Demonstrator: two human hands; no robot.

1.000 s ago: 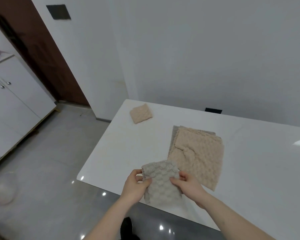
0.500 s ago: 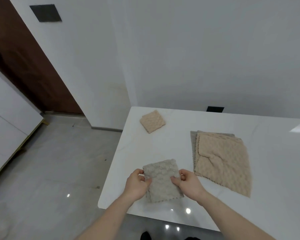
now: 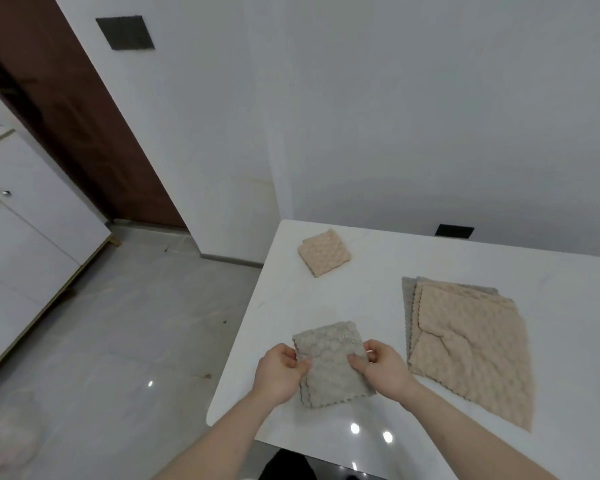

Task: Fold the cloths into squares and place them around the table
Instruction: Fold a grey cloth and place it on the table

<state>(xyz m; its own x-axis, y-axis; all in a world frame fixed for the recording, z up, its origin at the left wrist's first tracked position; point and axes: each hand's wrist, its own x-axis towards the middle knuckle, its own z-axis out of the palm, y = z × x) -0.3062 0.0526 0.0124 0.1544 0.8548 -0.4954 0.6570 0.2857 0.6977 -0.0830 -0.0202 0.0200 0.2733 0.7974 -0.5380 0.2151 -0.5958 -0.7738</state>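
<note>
The folded grey cloth (image 3: 329, 365) is pinched at both sides by the left hand (image 3: 278, 373) and right hand (image 3: 381, 370) — probably for squaring it on the counter (image 3: 326, 296).

The folded cloth (image 3: 329, 365) is grey with a bubbly honeycomb texture. The small square (image 3: 323, 251) and the top cloth of the pile (image 3: 471, 351) are peach, same texture. The bench (image 3: 568, 306) is glossy white; the door (image 3: 66, 109) is dark brown.
</note>
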